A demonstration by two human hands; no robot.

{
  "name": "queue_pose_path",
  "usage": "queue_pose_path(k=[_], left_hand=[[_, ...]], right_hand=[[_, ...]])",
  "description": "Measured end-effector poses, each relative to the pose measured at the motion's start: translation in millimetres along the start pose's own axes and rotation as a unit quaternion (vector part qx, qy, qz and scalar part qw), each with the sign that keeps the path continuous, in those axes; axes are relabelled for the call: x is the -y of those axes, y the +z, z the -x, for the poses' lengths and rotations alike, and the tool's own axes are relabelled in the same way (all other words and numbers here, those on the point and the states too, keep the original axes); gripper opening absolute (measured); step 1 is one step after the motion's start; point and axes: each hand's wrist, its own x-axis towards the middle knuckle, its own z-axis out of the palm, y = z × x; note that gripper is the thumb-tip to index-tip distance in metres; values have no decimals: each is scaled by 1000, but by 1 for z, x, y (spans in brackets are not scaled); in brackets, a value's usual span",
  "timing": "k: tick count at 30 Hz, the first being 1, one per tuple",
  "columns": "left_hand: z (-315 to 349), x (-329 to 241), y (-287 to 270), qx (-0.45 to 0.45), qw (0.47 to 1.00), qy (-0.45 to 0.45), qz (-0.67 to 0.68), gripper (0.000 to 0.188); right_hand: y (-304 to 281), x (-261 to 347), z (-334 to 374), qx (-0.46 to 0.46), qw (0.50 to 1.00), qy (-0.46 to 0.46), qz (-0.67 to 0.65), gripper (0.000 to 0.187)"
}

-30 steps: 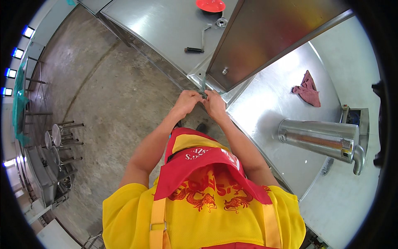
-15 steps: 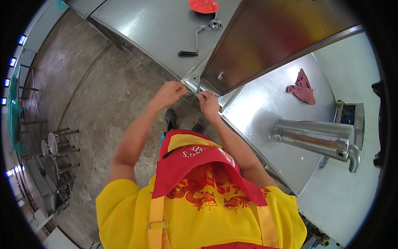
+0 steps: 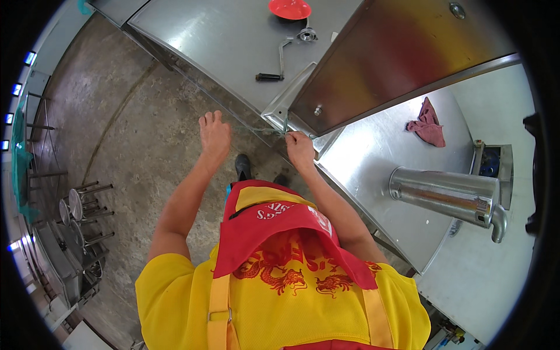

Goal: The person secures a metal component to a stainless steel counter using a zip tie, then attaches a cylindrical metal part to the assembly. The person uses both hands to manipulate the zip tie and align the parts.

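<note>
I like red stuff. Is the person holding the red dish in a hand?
No, the red dish sits on the steel counter, far from both the left hand and right hand.

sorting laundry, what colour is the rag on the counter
Dark red rag, seen in the head view.

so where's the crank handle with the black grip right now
In the head view the crank handle lies on the steel counter, top centre, just below the red dish, beyond both hands.
</note>
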Motion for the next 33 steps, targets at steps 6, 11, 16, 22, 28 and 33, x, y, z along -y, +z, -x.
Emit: queue_pose_path(k=[6,11,16,22,28,33], left_hand=[[-7,1,40,109,968,-141,177,13],[-16,-39,24,178,595,-259,740,18],[-16,-77,39,167,412,-259,857,24],[-22,-89,55,117,429,-309,841,20],[-21,-113,57,57,338,-390,855,29],[-14,-130,65,87,394,-383,831,29]], right_hand=[[-3,11,1,7,1000,23,1,31],[-3,13,4,2,999,51,7,33],[-1,11,3,-6,999,35,7,35],[1,2,0,-2,1000,6,-4,35],[-1,1,2,-6,1000,-4,-17,34],[0,-5,2,5,999,-18,-35,32]])
